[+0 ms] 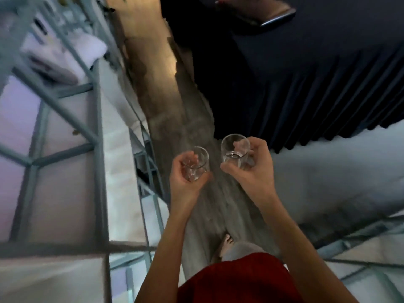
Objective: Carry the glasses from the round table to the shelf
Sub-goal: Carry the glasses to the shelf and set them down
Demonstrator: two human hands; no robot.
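My left hand [185, 173] is wrapped around one clear glass [195, 164] and my right hand [249, 169] around another glass [235, 150], both upright above the wooden floor [196, 204]. Left of that floor strip runs a grey metal frame [100, 132], blurred, perhaps shelving. Right of it hangs a dark pleated cloth [306, 84], close by the glasses.

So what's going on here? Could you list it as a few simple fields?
left hand: holds a clear glass
right hand: holds a second clear glass
glasses: upright, apart, look empty
below the hands: wooden floor, one bare foot
to the left: grey metal shelf frame
to the right: dark pleated cloth
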